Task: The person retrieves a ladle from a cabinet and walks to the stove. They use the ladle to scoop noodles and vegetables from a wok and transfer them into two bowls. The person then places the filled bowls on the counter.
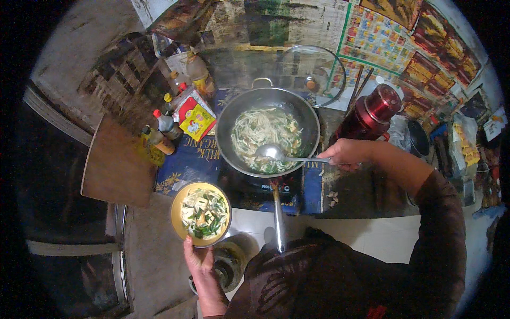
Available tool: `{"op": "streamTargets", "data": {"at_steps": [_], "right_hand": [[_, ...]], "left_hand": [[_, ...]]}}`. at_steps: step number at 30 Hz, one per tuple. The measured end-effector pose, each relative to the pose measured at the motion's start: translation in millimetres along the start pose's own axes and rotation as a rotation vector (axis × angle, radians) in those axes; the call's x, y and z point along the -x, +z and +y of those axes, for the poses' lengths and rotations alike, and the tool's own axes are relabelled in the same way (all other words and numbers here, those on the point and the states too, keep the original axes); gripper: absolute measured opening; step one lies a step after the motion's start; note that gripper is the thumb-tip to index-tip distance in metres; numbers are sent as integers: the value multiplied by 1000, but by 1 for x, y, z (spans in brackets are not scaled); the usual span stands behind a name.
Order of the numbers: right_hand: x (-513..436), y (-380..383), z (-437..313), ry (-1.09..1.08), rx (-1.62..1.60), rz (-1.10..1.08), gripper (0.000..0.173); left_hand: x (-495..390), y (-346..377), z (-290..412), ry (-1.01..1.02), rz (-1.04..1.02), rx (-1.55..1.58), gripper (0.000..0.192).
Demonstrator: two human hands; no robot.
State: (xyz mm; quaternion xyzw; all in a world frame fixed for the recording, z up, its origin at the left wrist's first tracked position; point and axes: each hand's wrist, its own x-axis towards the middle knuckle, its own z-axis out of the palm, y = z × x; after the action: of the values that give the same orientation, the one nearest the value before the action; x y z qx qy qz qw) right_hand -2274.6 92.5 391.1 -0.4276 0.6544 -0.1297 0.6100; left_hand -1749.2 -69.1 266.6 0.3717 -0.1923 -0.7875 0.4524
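Observation:
My left hand [197, 255] holds a yellow bowl [175, 215] by its near rim, off the counter's edge. Noodles, chopped greens and pale tofu-like cubes [202, 205] fill much of it. With my right hand [345, 154] I grip the handle of a metal ladle [271, 151], whose bowl rests in the noodles [255, 127] inside a wide wok [312, 127]. Greens are mixed through those noodles. The wok stands on a black induction cooktop [255, 189], and its long metal handle [279, 227] points toward my body.
Left of the wok are sauce bottles [161, 139] and a red and yellow seasoning packet [195, 115]. A glass lid [330, 75] leans behind. To the right stands a red thermos [370, 111]. A wooden board [115, 163] is at the left, a bucket-like container [233, 259] below the bowl.

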Motion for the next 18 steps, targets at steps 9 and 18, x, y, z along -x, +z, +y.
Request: {"op": "streamTargets", "data": {"at_steps": [9, 18], "right_hand": [[-15, 23, 5, 76, -582, -53, 54], [8, 54, -4, 2, -760, 83, 57]], "left_hand": [[5, 8, 0, 48, -31, 4, 72], [-8, 14, -3, 48, -134, 77, 69]]}}
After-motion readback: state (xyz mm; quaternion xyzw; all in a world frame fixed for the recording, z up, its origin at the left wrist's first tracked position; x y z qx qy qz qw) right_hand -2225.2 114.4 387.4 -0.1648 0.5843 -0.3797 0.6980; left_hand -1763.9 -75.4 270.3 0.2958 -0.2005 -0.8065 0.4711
